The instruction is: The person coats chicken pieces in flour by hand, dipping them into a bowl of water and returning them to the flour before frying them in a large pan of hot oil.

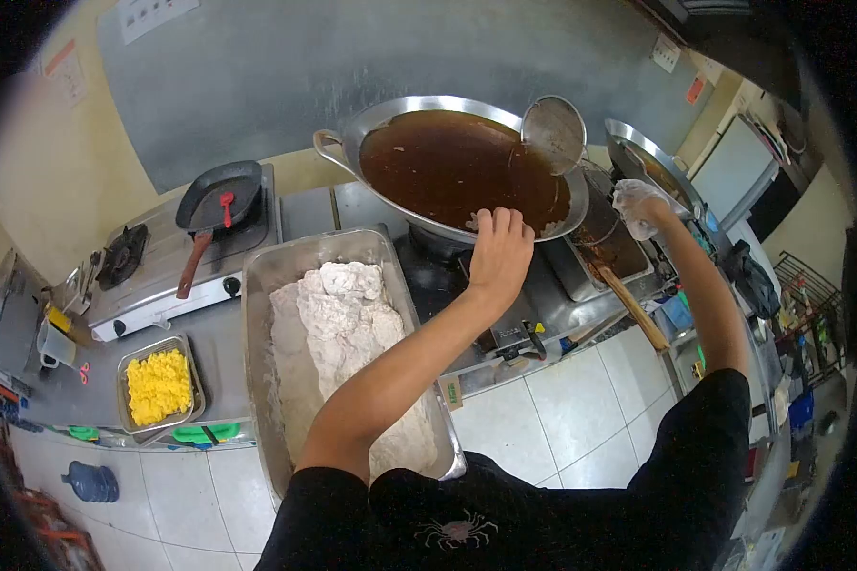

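Observation:
My left hand (501,255), bare, is at the near rim of a big wok (352,143) of dark brown oil (448,167). Its fingers are bent together with the tips turned away, so anything in them is hidden. Small pale bits float by the rim. My right hand (642,206), in a clear plastic glove, is to the right of this wok, near a second wok (684,181). The crumpled glove hides its fingers. A round mesh skimmer (554,133) is tilted over the big wok's right side. Below my left forearm, a deep metal tray (257,333) holds white floury pieces (343,305).
Left of the tray stand a small pan of yellow crumbly food (159,385) and a gas stove (167,295) bearing a square frying pan (221,190) with a red utensil. A wooden handle (633,309) juts over the counter's front edge. A blue water jug (90,482) is on the tiled floor.

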Demonstrator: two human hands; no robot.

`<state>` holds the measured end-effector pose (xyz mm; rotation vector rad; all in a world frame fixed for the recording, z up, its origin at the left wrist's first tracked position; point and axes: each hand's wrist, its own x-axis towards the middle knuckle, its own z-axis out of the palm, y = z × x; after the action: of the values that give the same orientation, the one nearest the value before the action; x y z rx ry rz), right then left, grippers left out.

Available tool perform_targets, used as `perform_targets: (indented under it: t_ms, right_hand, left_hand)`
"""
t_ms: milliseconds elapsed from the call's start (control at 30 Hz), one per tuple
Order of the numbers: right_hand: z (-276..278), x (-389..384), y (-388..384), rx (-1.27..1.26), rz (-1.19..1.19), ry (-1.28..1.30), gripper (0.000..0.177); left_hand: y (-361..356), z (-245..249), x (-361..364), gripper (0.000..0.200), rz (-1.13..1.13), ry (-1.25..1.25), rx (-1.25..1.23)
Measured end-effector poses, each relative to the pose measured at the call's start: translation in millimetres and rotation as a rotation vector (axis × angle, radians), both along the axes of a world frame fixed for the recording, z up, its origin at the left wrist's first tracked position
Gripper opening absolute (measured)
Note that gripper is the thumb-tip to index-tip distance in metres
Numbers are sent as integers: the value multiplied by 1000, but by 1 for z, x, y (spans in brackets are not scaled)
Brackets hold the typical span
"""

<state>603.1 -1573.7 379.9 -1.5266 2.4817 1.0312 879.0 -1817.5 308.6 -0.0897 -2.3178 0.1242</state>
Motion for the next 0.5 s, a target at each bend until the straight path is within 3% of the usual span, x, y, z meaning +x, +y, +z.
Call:
perform_targets:
  t_ms: [33, 67, 133, 233, 333, 500]
  right_hand:
    - [6, 17, -17, 366, 55, 298, 17]
    - [6, 26, -22, 368, 64, 301, 17]
    - [2, 38, -27, -237, -367, 342, 21]
    - [-2, 38, -28, -98, -198, 463, 24]
    - [-6, 41, -26, 43, -58, 431, 22]
    - [-23, 63, -51, 138, -117, 162, 18]
  left_hand:
    - [-2, 0, 0, 27, 11, -30, -24]
    - [-4, 0, -1, 27, 21, -29, -20]
    - [-6, -2, -5, 32, 13, 48, -31]
    - [-6, 1, -6, 26, 21, -22, -57]
    - [-9, -4, -13, 37, -63, 46, 4]
    - [-11, 21, -3, 53, -149, 116, 71]
